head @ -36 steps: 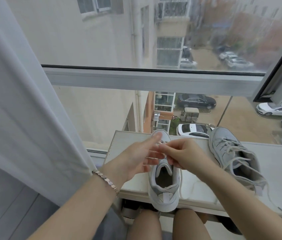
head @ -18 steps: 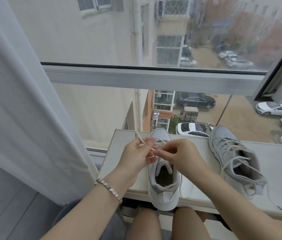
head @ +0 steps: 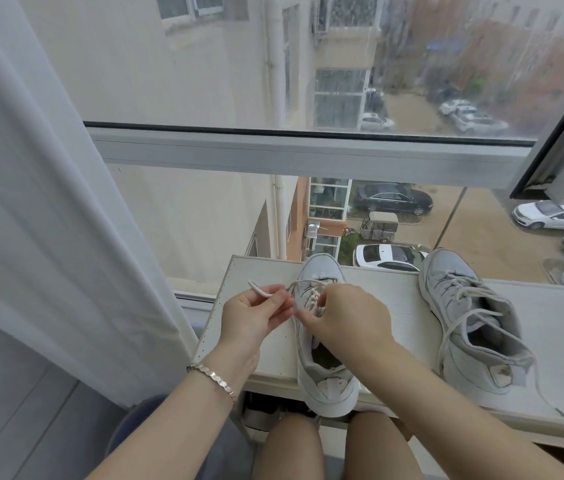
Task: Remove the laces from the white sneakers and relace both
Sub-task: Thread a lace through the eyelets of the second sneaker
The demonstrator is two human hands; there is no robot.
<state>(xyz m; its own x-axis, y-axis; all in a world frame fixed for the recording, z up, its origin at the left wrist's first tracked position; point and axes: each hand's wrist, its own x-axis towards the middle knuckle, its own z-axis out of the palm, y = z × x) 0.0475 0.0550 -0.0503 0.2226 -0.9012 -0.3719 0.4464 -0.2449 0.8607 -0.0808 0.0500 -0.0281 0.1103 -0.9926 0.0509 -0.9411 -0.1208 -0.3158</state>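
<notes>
Near sneaker [head: 324, 362] sat toe toward the window, heel overhanging the surface [head: 396, 306] edge. Crossings remained over its forward eyelets, and the rows by the tongue looked bare.

A second ago my view showed the left hand [head: 256, 320] open-fingered. By this moment its grip pinched the lace [head: 259, 289] between thumb and forefinger and had drawn the free end out left of the sneaker. The right hand [head: 350, 320] curled over the sneaker's throat, its grip apparently pinching the lace there.

I judged one eyelet pass finished, though I couldn't tell whether it was unlacing or relacing.

Second sneaker [head: 471, 327] lay right of it, loosely laced, ends trailing. A curtain [head: 48, 237] hung to its left.
</notes>
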